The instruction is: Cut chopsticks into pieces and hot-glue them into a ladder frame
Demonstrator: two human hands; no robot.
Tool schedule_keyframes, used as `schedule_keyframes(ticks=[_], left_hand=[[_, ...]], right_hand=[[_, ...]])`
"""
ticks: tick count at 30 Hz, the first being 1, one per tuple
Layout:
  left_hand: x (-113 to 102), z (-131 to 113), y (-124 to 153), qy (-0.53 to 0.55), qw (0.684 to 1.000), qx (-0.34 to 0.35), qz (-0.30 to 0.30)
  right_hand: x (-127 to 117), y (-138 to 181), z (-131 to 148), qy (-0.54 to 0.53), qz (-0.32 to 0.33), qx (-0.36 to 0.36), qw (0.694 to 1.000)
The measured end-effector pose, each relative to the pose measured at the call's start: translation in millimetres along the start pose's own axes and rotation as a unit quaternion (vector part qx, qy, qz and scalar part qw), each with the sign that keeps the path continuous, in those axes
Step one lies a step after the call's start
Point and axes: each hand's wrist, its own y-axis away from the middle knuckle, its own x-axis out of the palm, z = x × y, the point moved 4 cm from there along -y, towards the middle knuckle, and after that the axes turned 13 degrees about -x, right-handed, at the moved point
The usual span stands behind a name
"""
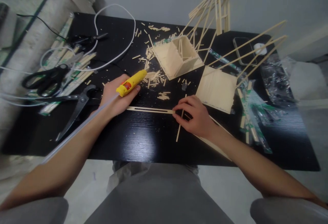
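My left hand (pixel 116 95) is closed around a yellow hot glue gun (pixel 132 82), its nozzle pointing up and right. A long translucent glue stick (pixel 84 128) runs from the gun's back along my forearm. Below the gun lies a narrow frame of thin wooden sticks (pixel 151 109), with a slot between its two long strips. My right hand (pixel 193 114) pinches the right end of this frame between thumb and fingertips. A loose wooden stick (pixel 179 130) lies crosswise under those fingers. More long strips (pixel 215 146) lie beneath my right forearm.
Behind my hands are a wooden box structure (pixel 170 58), a panel with long legs (pixel 217 87) and cut stick pieces (pixel 155 77). Pliers (pixel 82 99), black-handled scissors (pixel 46 80) and a white cable (pixel 115 60) lie left. A phone (pixel 243 51) and plastic wrappers (pixel 278 78) are right.
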Motion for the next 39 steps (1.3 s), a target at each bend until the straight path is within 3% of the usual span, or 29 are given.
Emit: schedule_keyframes(ticks=[7,14,23,32,39], left_hand=[[2,1,-1,-0.007,1.000,-0.023,0.015],[1,-2,1,-0.018,0.999,0.028,0.024],[1,-12,4,0.041,0.992,0.042,0.110],[4,-15,7,0.035,0.990,0.098,0.096],[2,-16,7,0.021,0.993,0.083,0.083]], right_hand=[[0,0,0,0.000,-0.004,0.000,1.000],[-1,0,-1,-0.003,-0.006,0.006,1.000],[-6,1,-4,-0.008,0.006,0.011,1.000],[-6,1,-4,-0.009,0.003,0.006,1.000],[-6,1,-5,-0.015,0.007,0.007,1.000]])
